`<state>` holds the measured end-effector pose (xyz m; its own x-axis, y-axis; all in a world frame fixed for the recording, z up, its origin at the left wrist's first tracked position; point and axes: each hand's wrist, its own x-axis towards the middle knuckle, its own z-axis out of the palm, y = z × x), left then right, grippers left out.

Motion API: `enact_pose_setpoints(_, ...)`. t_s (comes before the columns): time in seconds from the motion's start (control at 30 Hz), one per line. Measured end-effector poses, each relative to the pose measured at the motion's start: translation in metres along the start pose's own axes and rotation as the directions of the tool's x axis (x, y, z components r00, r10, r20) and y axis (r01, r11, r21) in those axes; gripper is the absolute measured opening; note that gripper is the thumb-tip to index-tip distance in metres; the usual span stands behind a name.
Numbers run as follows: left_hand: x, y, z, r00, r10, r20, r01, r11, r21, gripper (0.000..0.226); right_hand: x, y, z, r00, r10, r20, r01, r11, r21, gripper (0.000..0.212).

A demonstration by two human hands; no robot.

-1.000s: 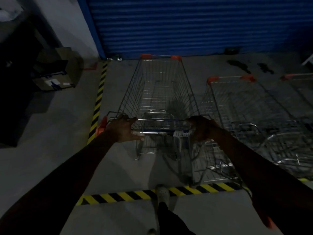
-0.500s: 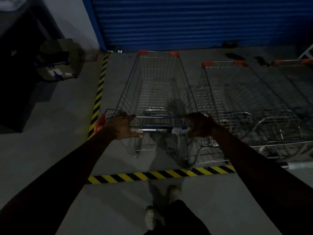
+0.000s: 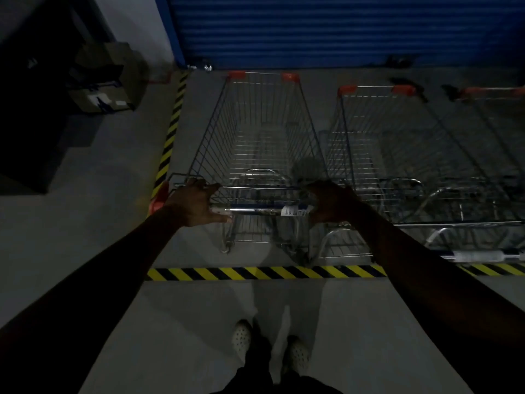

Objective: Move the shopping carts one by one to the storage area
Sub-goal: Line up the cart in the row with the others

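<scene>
A wire shopping cart (image 3: 261, 132) with red front corners stands inside the striped floor bay, nose close to the blue roller shutter (image 3: 341, 29). My left hand (image 3: 196, 204) holds the left end of its handle bar (image 3: 255, 211), thumb under the bar and fingers over the wire flap. At the bar's right end my right hand (image 3: 331, 203) is curled round it; the dim light hides its fingers. Both arms are stretched forward.
A second cart (image 3: 397, 155) is parked close on the right, and a third cart (image 3: 494, 109) beyond it. Yellow-black tape (image 3: 255, 273) crosses the floor in front of my feet; another strip (image 3: 173, 123) runs up the left. Cardboard boxes (image 3: 110, 81) and a dark cabinet (image 3: 28, 109) stand at left.
The cart has rolled forward, deeper into the bay beside the second cart. Its rear wheels are now past the striped line, and both my feet stand behind it.
</scene>
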<state>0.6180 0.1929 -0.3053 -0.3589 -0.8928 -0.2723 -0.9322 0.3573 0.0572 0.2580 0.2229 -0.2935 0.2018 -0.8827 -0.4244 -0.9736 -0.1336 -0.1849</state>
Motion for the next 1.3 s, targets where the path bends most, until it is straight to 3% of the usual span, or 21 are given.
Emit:
enact_pose_setpoints(0.2,-0.021,0.024,0.007,1.0,-0.014,-0.019,0.014,1.0,-0.013,0.135,-0.017,0.016,0.012,0.996,-0.085,-0.026,0.086,0.995,0.043,0.105)
enact_pose_setpoints(0.4,-0.04,0.045,0.01,0.998,-0.065,0.021,0.066,0.996,-0.055,0.124,-0.035,0.023,0.017,0.997,-0.063,-0.032,0.063,0.998,-0.026,0.101)
enact_pose_setpoints(0.47,-0.044,0.048,0.012,0.997,-0.078,0.021,0.08,0.994,-0.068,0.13,-0.037,0.024,0.018,0.996,-0.084,-0.006,0.084,0.996,-0.009,0.103)
enact_pose_setpoints(0.83,-0.062,0.048,0.028,0.998,-0.065,-0.014,0.064,0.997,-0.045,0.127,-0.056,0.019,0.026,0.996,-0.08,0.036,0.082,0.994,-0.067,0.095)
enact_pose_setpoints(1.3,-0.073,0.027,0.029,0.998,-0.02,-0.06,0.018,0.999,-0.043,0.132,-0.067,-0.01,0.033,0.998,-0.051,0.046,0.051,0.999,0.019,0.099)
